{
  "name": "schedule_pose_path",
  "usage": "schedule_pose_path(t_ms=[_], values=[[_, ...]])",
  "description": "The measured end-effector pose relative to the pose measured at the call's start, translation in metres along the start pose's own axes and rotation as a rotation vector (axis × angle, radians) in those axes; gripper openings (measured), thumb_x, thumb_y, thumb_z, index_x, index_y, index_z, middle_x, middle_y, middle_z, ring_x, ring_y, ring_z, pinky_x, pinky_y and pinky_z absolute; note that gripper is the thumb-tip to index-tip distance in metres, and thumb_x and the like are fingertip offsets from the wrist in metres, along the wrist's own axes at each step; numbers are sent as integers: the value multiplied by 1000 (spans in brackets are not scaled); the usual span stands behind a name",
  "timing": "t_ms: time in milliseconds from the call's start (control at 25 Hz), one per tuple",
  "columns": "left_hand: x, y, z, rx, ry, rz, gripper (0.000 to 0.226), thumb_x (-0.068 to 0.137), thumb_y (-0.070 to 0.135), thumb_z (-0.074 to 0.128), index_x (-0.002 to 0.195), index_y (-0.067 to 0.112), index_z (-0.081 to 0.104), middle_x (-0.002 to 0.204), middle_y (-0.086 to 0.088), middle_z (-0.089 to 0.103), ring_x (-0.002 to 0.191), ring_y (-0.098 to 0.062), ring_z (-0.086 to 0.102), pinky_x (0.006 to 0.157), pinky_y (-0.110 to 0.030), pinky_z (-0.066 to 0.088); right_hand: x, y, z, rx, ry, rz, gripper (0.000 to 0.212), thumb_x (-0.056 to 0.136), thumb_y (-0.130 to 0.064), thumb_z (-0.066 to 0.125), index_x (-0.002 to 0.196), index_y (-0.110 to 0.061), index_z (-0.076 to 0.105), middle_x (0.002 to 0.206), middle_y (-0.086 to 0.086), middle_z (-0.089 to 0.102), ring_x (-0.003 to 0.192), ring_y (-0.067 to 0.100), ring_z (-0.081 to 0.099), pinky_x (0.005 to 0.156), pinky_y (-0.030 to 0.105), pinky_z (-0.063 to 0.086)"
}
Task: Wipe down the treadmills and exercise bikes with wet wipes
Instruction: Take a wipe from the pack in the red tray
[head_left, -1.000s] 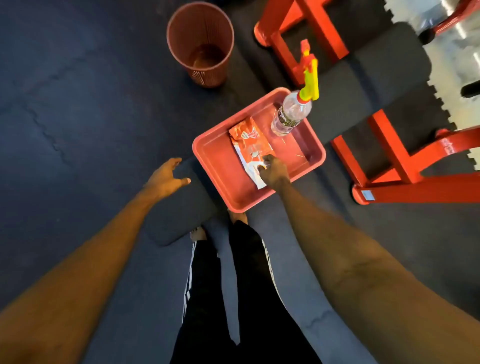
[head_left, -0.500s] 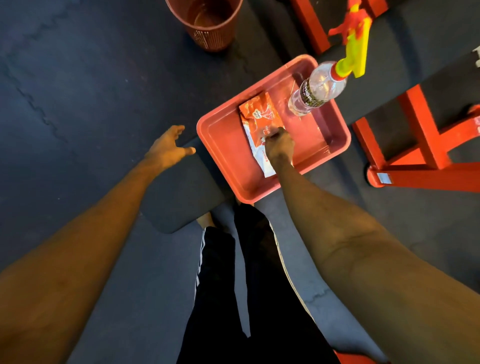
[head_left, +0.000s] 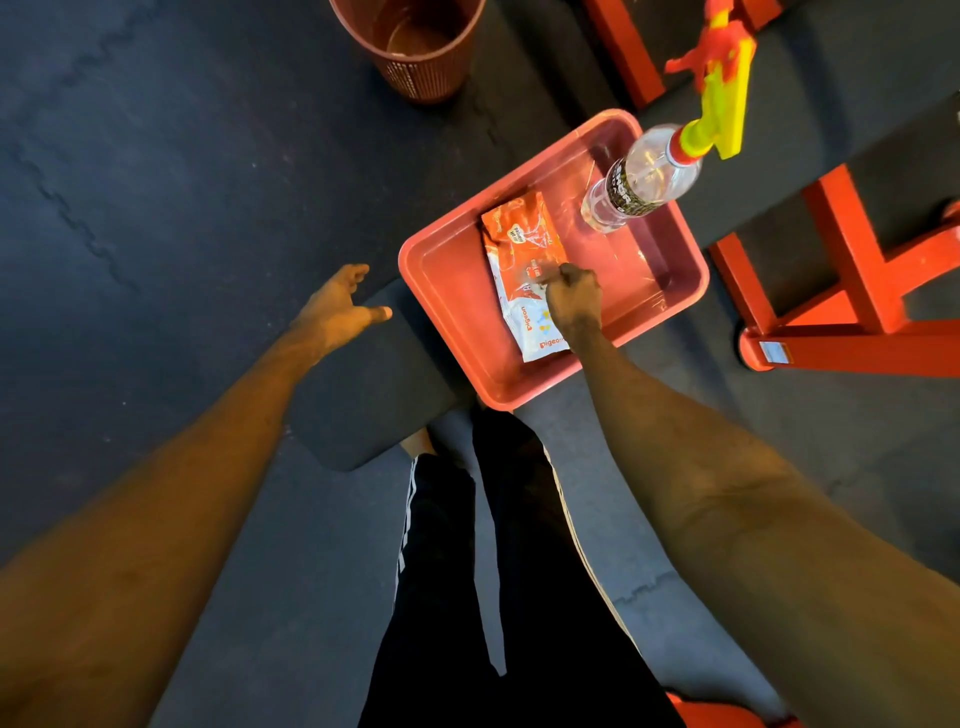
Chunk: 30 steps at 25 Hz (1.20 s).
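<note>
**A:** Hands right now?

**B:** Right hand (head_left: 571, 299) curled, pinching at the middle of the pack (head_left: 519, 244), probably at its flap. Too small to tell whether gripping a wipe yet. Left hand (head_left: 337, 312) open, fingers spread, hovering out to the side and touching nothing.

**A:** And where, the pack?

**B:** Flat in the tray (head_left: 447, 291), directly under the right hand, well to the right of the left hand.

**A:** Risks from here?

**B:** Likely lifts the whole pack rather than one wipe, being unpinned by the left hand. Could also drag out a clump instead of a single sheet. Could knock the bottle (head_left: 639, 187), standing just beyond the right hand's knuckles. Might even rock the tray, wider than the desk (head_left: 363, 395) and seemingly overhanging on the right hand's side. Best avoided: any hard downward press there.

**A:** Look of the pack?

**B:** Soft pouch, orange at the end far from the right hand, white toward the wrist. Glossy and crinkled, so probably slippery. Looks slack rather than plump, possibly part used.
</note>
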<state>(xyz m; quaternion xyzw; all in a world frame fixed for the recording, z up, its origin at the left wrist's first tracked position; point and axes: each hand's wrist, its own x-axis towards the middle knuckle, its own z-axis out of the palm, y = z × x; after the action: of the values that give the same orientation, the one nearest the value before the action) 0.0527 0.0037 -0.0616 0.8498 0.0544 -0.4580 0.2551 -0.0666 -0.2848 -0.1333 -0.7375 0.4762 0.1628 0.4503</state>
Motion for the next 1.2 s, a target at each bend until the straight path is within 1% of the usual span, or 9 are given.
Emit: schedule_pose_path(t_ms=[160,280,520,680,800,920,1000,1080,1200], values=[[-1,-6,1,-5,-14,0,80,89,24,77,156,22,32,160,-2,37,146,-21,36,117,-42,34,-8,-4,-7,0,-63,15,20,96,-24,53,92,-12,69,85,7,67,68,12,61,60,15,50],[-5,-8,0,-8,-18,11,81,89,24,76,156,21,32,160,-3,36,146,-21,36,117,-42,33,-9,4,-14,-43,-50,30,18,94,-17,62,108,-7,57,98,11,68,82,27,68,68,33,57],[-37,-5,-24,-35,27,39,81,90,21,76,156,18,31,161,-3,35,147,-21,35,118,-40,32,-47,-18,-45,22,-136,48,31,92,-32,46,110,-6,47,102,7,56,95,25,56,74,29,46],[-83,-16,-61,-86,101,25,82,89,22,77,156,15,30,161,-4,34,147,-22,34,119,-40,31,-83,-55,-72,-130,-242,-60,39,93,-2,56,129,0,40,106,11,56,93,21,55,73,29,45],[-128,-25,-91,-134,187,11,81,89,17,77,155,9,32,160,-9,36,147,-25,36,119,-38,31,-116,-88,-88,-156,-238,-268,30,84,9,65,108,-2,51,82,2,57,71,13,53,65,14,42],[-182,-36,-125,-171,281,-20,80,88,17,78,154,8,33,158,-9,38,145,-25,37,119,-39,32,-142,-127,-91,-204,-340,-420,12,75,0,75,82,-4,65,74,8,63,72,16,56,71,28,46],[-208,-44,-147,-179,331,-39,82,87,20,80,154,9,34,158,-10,40,145,-26,39,118,-41,33,-148,-156,-85,-181,-361,-387,10,74,-8,79,71,-12,70,76,8,70,72,17,64,75,34,55],[-237,-53,-170,-189,394,-52,82,87,20,79,155,9,34,158,-11,40,145,-26,39,118,-41,34,-172,-195,-85,-176,-350,-381,8,76,-12,79,73,-19,76,75,4,75,70,14,69,77,29,58],[-284,-65,-205,-220,509,-46,77,88,16,77,153,7,36,156,-12,42,143,-27,41,117,-39,33,-211,-260,-87,-208,-362,-510,13,82,-15,74,93,-17,80,79,-1,75,71,4,69,62,7,47]])
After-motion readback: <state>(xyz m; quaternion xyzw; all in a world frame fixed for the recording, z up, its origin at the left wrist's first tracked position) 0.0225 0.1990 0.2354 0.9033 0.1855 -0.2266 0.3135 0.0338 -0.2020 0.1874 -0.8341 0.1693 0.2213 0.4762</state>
